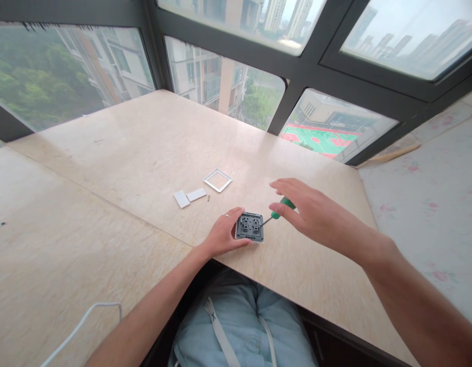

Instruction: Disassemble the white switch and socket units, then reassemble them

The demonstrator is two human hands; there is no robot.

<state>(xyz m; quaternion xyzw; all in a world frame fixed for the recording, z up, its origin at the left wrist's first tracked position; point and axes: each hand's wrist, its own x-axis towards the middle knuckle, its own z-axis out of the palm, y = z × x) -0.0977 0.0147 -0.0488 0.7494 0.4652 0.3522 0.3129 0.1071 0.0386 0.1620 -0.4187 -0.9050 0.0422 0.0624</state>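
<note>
My left hand (pixel 223 234) grips the left side of a grey switch module (pixel 250 227) lying on the beige marble sill (pixel 144 153) near its front edge. My right hand (pixel 310 214) hovers just right of the module with fingers spread, directly over a green-handled screwdriver (pixel 281 208). The screwdriver's metal tip rests at the module's right side. I cannot tell whether the right hand touches the handle.
Farther back on the sill lie a white square frame (pixel 217 180), two white rocker covers (pixel 189 197) and a small screw (pixel 209 199). A white cable (pixel 81 323) crosses the near left. Large windows ring the sill. My lap in light-blue cloth (pixel 239 321) shows below the edge.
</note>
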